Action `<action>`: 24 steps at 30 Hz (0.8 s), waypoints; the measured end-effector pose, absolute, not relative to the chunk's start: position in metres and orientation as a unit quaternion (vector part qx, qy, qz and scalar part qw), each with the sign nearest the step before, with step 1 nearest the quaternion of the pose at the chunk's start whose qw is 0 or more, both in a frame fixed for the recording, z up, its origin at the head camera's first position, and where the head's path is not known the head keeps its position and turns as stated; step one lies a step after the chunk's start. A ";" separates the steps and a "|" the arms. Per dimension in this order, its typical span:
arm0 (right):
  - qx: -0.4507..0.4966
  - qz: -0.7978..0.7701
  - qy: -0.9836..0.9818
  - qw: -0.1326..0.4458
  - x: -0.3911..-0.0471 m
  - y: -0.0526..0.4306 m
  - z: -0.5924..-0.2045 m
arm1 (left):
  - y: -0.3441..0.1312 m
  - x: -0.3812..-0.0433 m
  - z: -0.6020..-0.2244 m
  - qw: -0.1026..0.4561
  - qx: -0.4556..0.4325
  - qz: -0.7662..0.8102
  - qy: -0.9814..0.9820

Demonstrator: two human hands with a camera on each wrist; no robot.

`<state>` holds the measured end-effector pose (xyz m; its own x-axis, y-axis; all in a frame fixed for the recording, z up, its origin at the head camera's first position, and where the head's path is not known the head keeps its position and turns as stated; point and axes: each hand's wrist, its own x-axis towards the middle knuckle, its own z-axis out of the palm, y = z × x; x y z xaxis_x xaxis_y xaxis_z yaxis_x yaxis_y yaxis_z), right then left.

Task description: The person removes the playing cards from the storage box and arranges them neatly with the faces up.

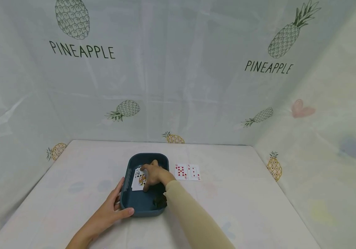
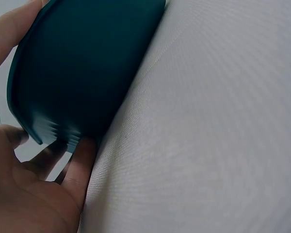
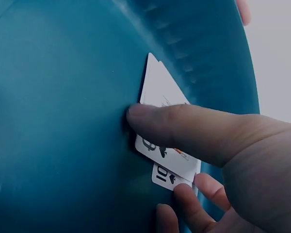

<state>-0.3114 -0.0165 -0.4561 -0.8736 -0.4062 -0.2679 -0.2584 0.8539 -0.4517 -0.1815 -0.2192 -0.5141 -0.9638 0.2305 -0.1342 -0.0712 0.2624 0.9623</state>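
A dark blue rectangular tray (image 1: 142, 207) sits on the table in the head view. My left hand (image 1: 109, 209) holds it at the near left corner, thumb over the near rim and fingers along the outside of the left wall. Inside the tray lies a small stack of playing cards (image 1: 137, 181), a queen of spades on top. A ten of spades (image 3: 164, 177) sticks out from beneath in the right wrist view. My right hand (image 1: 156, 174) reaches into the tray and grips this stack, thumb at one edge and fingertips at the other.
Right of the tray, a nine of hearts (image 1: 181, 172) and a three of diamonds (image 1: 194, 172) lie face up side by side. A pale cloth covers the table (image 1: 243, 200). Pineapple-printed sheeting (image 1: 190, 76) hangs behind and at both sides.
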 end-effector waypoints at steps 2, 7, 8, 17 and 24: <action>-0.174 -0.208 0.946 0.179 -0.312 -0.016 -0.456 | -0.219 -0.182 -0.514 0.124 0.051 0.603 0.786; -0.176 -0.208 0.945 0.178 -0.314 -0.015 -0.457 | -0.220 -0.182 -0.513 0.126 0.056 0.611 0.780; -0.178 -0.208 0.945 0.179 -0.314 -0.015 -0.457 | -0.220 -0.182 -0.513 0.127 0.056 0.613 0.778; -0.195 -0.188 0.947 0.174 -0.316 -0.014 -0.455 | -0.220 -0.183 -0.514 0.133 0.050 0.615 0.775; -0.198 -0.172 0.952 0.155 -0.313 -0.015 -0.451 | -0.220 -0.183 -0.515 0.133 0.048 0.619 0.773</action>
